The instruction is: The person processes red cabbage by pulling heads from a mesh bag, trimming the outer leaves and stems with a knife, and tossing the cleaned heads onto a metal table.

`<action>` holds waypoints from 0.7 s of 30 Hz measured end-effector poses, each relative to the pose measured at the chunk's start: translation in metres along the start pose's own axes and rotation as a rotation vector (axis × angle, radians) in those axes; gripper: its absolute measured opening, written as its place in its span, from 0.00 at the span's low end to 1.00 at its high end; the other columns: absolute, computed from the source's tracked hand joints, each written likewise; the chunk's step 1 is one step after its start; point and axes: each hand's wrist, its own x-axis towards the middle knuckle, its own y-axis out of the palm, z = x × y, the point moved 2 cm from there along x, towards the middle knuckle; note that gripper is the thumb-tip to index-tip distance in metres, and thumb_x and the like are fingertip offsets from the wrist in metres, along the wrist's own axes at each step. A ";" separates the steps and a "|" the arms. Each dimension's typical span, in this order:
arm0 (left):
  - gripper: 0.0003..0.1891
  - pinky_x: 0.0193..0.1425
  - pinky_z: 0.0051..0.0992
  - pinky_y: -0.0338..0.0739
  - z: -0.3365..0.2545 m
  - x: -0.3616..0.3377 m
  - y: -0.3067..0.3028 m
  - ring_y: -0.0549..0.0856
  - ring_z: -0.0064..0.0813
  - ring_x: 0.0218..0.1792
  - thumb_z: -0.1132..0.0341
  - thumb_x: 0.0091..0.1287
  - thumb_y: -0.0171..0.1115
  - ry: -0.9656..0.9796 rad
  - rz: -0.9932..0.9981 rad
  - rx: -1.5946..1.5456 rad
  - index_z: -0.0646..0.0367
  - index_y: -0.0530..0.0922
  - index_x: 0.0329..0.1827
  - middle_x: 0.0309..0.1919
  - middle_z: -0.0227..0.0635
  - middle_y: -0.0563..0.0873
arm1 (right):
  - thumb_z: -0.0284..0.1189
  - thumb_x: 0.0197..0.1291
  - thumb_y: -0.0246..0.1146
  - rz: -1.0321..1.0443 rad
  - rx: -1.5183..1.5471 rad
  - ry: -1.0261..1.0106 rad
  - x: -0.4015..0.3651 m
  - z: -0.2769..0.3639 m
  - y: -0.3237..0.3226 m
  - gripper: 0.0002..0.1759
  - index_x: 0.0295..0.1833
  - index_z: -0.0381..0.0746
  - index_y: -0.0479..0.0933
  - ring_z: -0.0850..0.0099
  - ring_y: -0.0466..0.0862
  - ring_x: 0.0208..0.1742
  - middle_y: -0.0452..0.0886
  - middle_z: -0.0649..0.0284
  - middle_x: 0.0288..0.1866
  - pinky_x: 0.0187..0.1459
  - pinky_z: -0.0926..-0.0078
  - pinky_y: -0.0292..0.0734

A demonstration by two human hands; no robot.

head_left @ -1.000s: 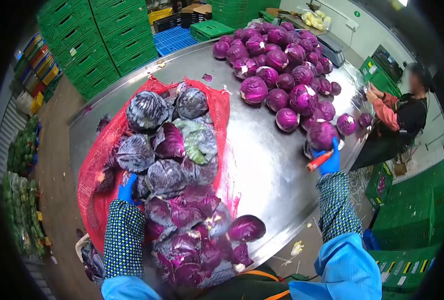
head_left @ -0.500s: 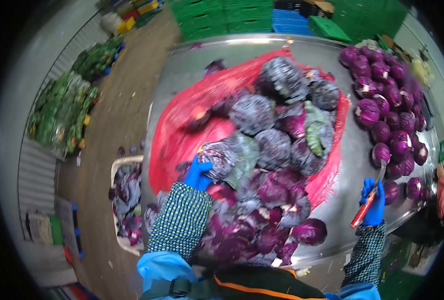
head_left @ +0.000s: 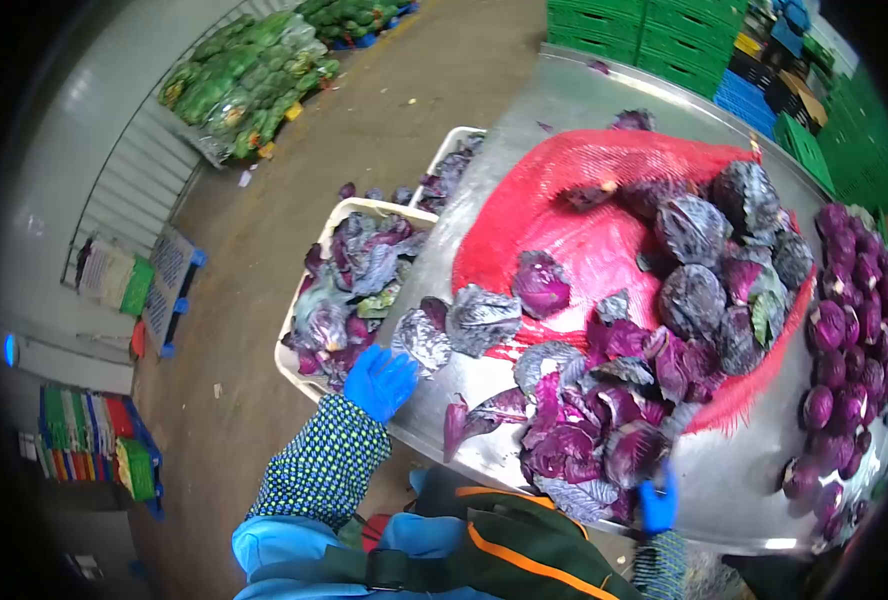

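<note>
Many loose cabbage leaves [head_left: 564, 450] heaped on the metal table [head_left: 739, 480], likely light, limp and tear-prone, best lifted from beneath, with left hand [head_left: 379, 383] near the bin [head_left: 384, 207], fingers outstretched, and right hand [head_left: 657, 500] blurred at the heap's edge, finger spread impossible to tell.

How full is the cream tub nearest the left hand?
Looks full: purple leaves heap up around the tub's rim, hiding its bottom.
</note>
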 end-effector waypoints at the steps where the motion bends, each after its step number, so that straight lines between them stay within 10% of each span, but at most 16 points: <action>1: 0.20 0.49 0.37 0.78 0.008 -0.005 0.013 0.80 0.39 0.51 0.56 0.63 0.56 0.007 0.145 0.252 0.55 0.72 0.56 0.52 0.43 0.79 | 0.31 0.51 0.65 0.059 0.103 0.227 -0.009 0.013 0.035 0.37 0.66 0.31 0.60 0.62 0.67 0.65 0.67 0.50 0.64 0.65 0.67 0.60; 7: 0.15 0.48 0.29 0.78 0.088 -0.039 0.176 0.82 0.33 0.47 0.67 0.65 0.54 0.515 0.683 0.693 0.64 0.73 0.52 0.46 0.40 0.81 | 0.36 0.50 0.71 0.131 -0.139 -0.289 0.041 0.148 0.131 0.40 0.67 0.40 0.62 0.69 0.78 0.51 0.75 0.51 0.57 0.52 0.72 0.73; 10: 0.20 0.56 0.26 0.73 0.126 -0.029 0.257 0.78 0.29 0.53 0.72 0.63 0.57 0.576 1.028 0.980 0.69 0.69 0.58 0.53 0.43 0.78 | 0.33 0.50 0.70 0.420 0.293 -0.133 0.058 0.198 0.093 0.38 0.67 0.43 0.63 0.76 0.80 0.40 0.79 0.54 0.51 0.45 0.77 0.75; 13: 0.47 0.65 0.37 0.65 0.196 0.050 0.320 0.66 0.38 0.65 0.49 0.54 0.68 0.316 0.815 1.295 0.62 0.53 0.70 0.66 0.52 0.61 | 0.31 0.56 0.66 0.133 0.274 0.048 0.064 0.208 0.034 0.27 0.62 0.42 0.71 0.83 0.77 0.29 0.80 0.65 0.31 0.32 0.83 0.74; 15: 0.49 0.65 0.43 0.64 0.220 0.052 0.358 0.63 0.41 0.67 0.44 0.53 0.66 -0.151 0.581 1.278 0.55 0.50 0.72 0.69 0.49 0.56 | 0.32 0.61 0.61 -0.136 0.577 0.174 0.080 0.198 0.001 0.21 0.59 0.41 0.73 0.84 0.75 0.26 0.79 0.68 0.28 0.28 0.86 0.71; 19: 0.37 0.62 0.43 0.69 0.291 0.118 0.404 0.73 0.40 0.60 0.51 0.57 0.65 -0.692 0.810 0.517 0.53 0.61 0.67 0.62 0.42 0.70 | 0.34 0.67 0.53 -0.274 0.486 -0.036 0.142 0.207 -0.042 0.18 0.60 0.40 0.72 0.85 0.72 0.25 0.79 0.68 0.32 0.26 0.87 0.69; 21: 0.34 0.64 0.44 0.67 0.287 0.106 0.390 0.72 0.42 0.61 0.49 0.61 0.59 -0.580 0.992 0.369 0.54 0.62 0.67 0.63 0.42 0.69 | 0.34 0.68 0.53 -0.238 0.522 -0.065 0.169 0.215 -0.043 0.19 0.62 0.40 0.70 0.85 0.72 0.25 0.79 0.68 0.35 0.26 0.88 0.68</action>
